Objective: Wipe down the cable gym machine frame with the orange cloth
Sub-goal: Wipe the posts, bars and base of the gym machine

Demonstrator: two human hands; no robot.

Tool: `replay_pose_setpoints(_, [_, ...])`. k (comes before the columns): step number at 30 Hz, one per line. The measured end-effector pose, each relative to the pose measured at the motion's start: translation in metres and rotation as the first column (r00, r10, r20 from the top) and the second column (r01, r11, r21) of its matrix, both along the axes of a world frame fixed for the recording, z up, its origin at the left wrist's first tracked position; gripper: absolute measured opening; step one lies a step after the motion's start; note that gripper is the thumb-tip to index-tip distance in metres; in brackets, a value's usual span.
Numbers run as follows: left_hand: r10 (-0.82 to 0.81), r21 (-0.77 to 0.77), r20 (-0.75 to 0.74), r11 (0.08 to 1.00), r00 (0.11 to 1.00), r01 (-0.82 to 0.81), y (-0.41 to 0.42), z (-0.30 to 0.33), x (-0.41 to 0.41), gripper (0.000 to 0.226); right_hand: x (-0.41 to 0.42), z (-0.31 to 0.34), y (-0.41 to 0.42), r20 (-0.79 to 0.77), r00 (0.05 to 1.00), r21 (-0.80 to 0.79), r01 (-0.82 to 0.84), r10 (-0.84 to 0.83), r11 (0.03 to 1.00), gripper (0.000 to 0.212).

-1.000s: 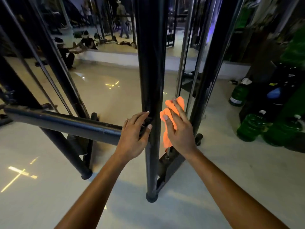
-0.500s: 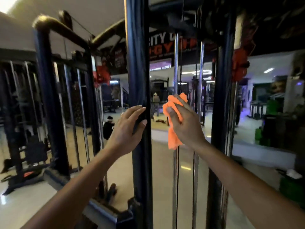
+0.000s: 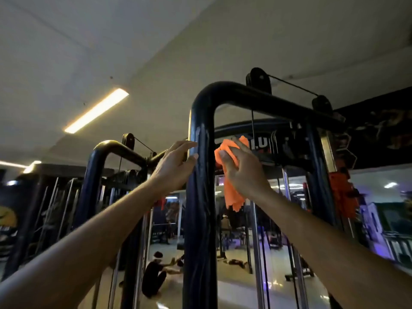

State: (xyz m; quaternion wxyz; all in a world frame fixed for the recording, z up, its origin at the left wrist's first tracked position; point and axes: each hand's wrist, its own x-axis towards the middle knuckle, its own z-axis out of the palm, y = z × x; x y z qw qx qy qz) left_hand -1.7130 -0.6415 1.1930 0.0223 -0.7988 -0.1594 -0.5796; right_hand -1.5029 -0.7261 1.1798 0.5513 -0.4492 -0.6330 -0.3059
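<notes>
Cloth (image 3: 231,192), orange and bunched, is hanging from the right hand (image 3: 243,168), which is gripping it just right of the black upright post (image 3: 199,197), near the top bend of the frame. The left hand (image 3: 172,166) is resting on the post's left side, fingers straight and relaxed. Compared with a second ago, both hands are sitting much higher on the post, and the view is tilting upward toward the ceiling light (image 3: 97,110).

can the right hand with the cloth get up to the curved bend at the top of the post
Probably yes: the right hand with the orange cloth is beside the post, and nothing blocks the bend above.
</notes>
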Motion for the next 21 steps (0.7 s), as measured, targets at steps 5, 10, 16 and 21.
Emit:
replay_pose_setpoints(5, [-0.082, -0.067, 0.078, 0.994, 0.994, 0.087, 0.019, 0.051, 0.000, 0.040, -0.017, 0.054, 0.040, 0.022, 0.999, 0.103, 0.028, -0.030, 0.994, 0.054])
replay_pose_setpoints(10, [-0.172, -0.080, 0.156, 0.979, 0.973, 0.186, 0.049, 0.081, -0.005, 0.036, -0.051, 0.050, 0.090, 0.022, 0.987, 0.016, 0.156, -0.157, 0.988, 0.071])
replay_pose_setpoints(16, [-0.236, -0.067, 0.108, 0.968, 0.966, 0.244, 0.082, 0.101, -0.004, 0.040, -0.056, 0.069, 0.118, -0.070, 0.976, 0.104, 0.212, -0.205, 0.972, 0.070])
replay_pose_setpoints(21, [-0.387, -0.156, 0.097, 0.904, 0.917, 0.398, 0.089, 0.127, 0.006, 0.042, -0.060, 0.115, 0.116, -0.099, 0.985, 0.087, 0.153, -0.144, 0.984, 0.072])
